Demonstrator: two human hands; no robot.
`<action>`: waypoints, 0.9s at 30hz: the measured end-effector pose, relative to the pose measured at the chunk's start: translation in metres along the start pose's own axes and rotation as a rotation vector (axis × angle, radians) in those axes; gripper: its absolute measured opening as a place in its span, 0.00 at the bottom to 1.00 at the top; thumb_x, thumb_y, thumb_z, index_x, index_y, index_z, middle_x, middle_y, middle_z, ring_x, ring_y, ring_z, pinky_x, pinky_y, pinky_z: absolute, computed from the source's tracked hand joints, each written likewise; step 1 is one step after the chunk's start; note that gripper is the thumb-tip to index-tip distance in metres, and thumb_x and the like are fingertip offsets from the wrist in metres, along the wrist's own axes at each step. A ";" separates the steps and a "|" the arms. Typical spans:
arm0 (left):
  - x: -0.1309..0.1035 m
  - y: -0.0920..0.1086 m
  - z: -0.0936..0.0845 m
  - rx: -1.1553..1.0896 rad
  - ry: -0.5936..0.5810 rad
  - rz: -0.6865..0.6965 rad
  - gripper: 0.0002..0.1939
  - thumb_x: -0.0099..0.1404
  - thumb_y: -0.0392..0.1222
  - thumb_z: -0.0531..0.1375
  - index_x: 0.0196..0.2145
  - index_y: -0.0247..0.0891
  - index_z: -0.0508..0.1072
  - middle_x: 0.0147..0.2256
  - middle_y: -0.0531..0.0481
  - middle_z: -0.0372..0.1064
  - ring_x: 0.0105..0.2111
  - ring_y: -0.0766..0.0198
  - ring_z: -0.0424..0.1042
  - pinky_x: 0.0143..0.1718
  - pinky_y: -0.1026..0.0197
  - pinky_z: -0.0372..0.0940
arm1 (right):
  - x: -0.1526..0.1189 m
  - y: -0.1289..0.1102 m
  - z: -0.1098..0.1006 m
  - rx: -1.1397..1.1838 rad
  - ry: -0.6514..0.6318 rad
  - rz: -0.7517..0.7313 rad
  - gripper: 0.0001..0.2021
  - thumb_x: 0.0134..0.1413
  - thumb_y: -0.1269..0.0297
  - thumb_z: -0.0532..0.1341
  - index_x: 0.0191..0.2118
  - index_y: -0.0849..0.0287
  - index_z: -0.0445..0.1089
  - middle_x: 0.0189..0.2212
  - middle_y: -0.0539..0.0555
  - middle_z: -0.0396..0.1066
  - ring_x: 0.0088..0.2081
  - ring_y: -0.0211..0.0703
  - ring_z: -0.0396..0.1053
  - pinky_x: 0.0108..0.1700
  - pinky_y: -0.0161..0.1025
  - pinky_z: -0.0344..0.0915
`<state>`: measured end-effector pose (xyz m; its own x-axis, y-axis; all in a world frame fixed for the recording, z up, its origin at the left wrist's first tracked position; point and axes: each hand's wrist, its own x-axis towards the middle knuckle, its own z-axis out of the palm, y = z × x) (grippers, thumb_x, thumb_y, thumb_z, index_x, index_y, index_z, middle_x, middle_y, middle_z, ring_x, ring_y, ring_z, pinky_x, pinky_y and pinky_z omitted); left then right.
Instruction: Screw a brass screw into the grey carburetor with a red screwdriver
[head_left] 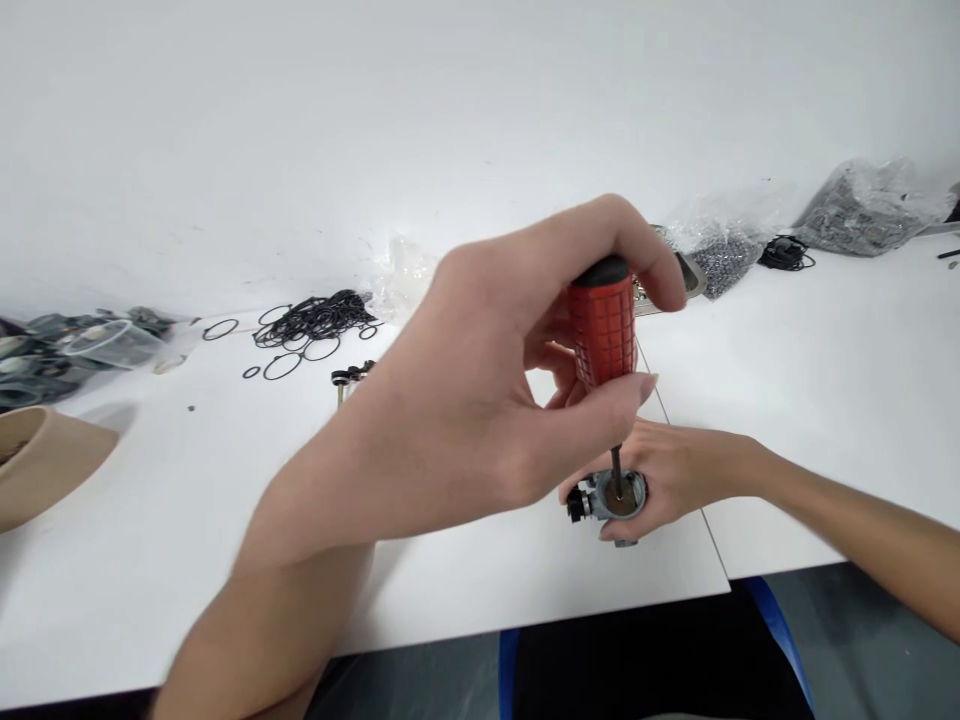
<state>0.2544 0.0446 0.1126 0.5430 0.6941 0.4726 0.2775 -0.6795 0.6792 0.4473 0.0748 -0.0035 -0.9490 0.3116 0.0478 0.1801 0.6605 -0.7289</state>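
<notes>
- The left hand [450, 395] clamps its fingers on the ridged red handle of a black-capped screwdriver [604, 330], held nearly upright.
- The screwdriver's dark metal shaft points to 6 o'clock, its tip inside the round opening of a small grey metal part [630, 499].
- The right hand [667, 470] clamps its fingers around this part, at the near edge of the white tabletop [457, 585]; the part's black fitting [577, 504] faces 9 o'clock.
- From the part, a pile of thin black rings [322, 322] lies at 10 o'clock.
</notes>
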 end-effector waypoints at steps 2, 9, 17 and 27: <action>0.000 0.000 0.000 -0.011 -0.018 -0.001 0.14 0.60 0.22 0.59 0.44 0.30 0.69 0.32 0.49 0.70 0.29 0.66 0.70 0.23 0.61 0.67 | 0.000 0.000 0.000 0.002 -0.012 0.003 0.18 0.53 0.63 0.69 0.51 0.53 0.74 0.49 0.57 0.68 0.52 0.51 0.66 0.58 0.50 0.63; 0.010 0.003 -0.003 -0.125 -0.107 0.124 0.10 0.64 0.34 0.65 0.44 0.37 0.73 0.32 0.49 0.72 0.28 0.66 0.72 0.21 0.63 0.67 | 0.000 0.001 0.001 -0.001 0.032 0.015 0.18 0.52 0.60 0.70 0.50 0.51 0.75 0.52 0.55 0.67 0.56 0.53 0.64 0.61 0.50 0.62; 0.016 0.021 -0.006 -0.351 -0.112 0.129 0.13 0.71 0.48 0.59 0.47 0.42 0.78 0.28 0.54 0.76 0.29 0.67 0.78 0.25 0.69 0.74 | 0.001 -0.001 -0.003 0.024 -0.051 0.037 0.20 0.52 0.63 0.69 0.53 0.53 0.74 0.52 0.56 0.69 0.55 0.53 0.66 0.57 0.48 0.67; 0.018 0.012 -0.007 -0.447 0.000 -0.064 0.12 0.66 0.48 0.66 0.37 0.36 0.81 0.27 0.45 0.78 0.27 0.65 0.76 0.22 0.67 0.74 | 0.001 -0.001 0.000 -0.010 -0.034 0.001 0.20 0.53 0.62 0.69 0.53 0.53 0.73 0.58 0.59 0.64 0.60 0.54 0.61 0.61 0.53 0.63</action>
<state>0.2617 0.0504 0.1334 0.5358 0.7312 0.4221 -0.0597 -0.4659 0.8828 0.4459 0.0749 -0.0029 -0.9572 0.2884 0.0238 0.1830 0.6669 -0.7223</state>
